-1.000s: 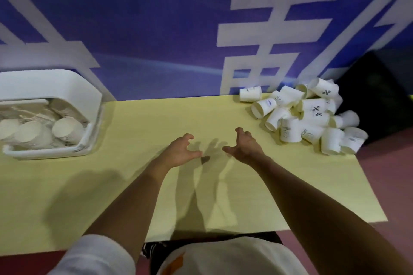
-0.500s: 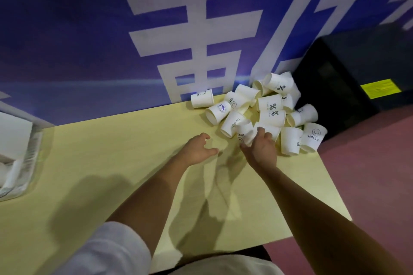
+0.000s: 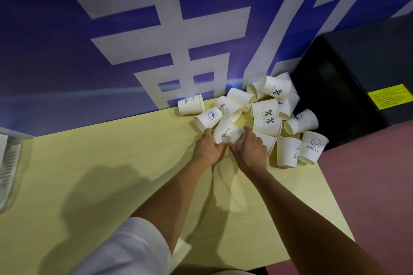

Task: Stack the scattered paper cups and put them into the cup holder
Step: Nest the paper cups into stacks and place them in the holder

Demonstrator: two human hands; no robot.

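Note:
A pile of several white printed paper cups [image 3: 266,109] lies tumbled at the far right corner of the yellow table [image 3: 111,163]. At the pile's near-left edge my left hand [image 3: 206,149] grips a bear-printed cup [image 3: 223,129] lying on its side. Right beside it, my right hand [image 3: 253,150] curls its fingers round a second, motion-blurred cup [image 3: 235,138]. The two cups touch each other between my hands. Only a ribbed white edge of the cup holder [image 3: 9,169] shows, at the far left of the frame.
A blue wall with large white characters [image 3: 156,29] runs along the table's far edge. A black box with a yellow label [image 3: 357,78] stands right of the table, close behind the pile. Two cups [image 3: 312,147] sit at the table's right edge above a reddish floor [image 3: 368,185].
My view has swung right, so the cup holder has slid almost out of frame. Both hands moved forward to the pile, and each has closed on a cup.

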